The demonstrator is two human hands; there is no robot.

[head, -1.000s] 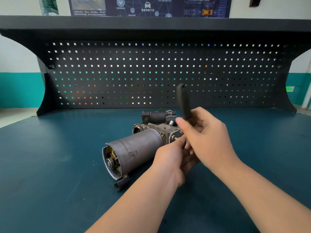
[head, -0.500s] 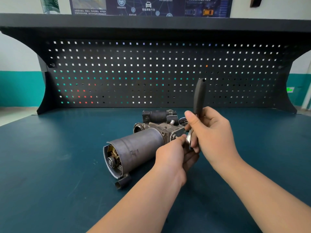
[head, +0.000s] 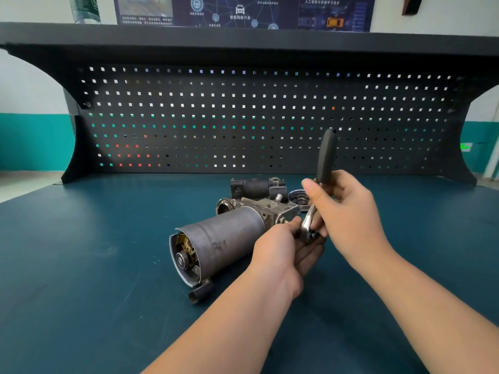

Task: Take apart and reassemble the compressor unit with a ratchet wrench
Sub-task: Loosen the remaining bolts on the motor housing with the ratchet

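Note:
The compressor unit [head: 226, 236] lies on its side on the blue bench, its grey cylindrical motor can pointing at me with the open end showing windings. My right hand [head: 348, 211] grips the ratchet wrench [head: 325, 160], whose black handle stands nearly upright and whose chrome head points down by the unit's right end. My left hand [head: 280, 252] is cupped under the wrench head, fingertips pinching at the head; what sits between them is hidden.
A small black tube piece [head: 201, 292] lies at the motor can's near end. A round metal cover [head: 298, 198] lies behind the unit. The black pegboard back panel [head: 243, 117] and shelf close off the bench's far side.
The wrench handle has swung from leaning left to leaning slightly right, and its chrome head has come into sight. Both hands have stayed at the unit's right end.

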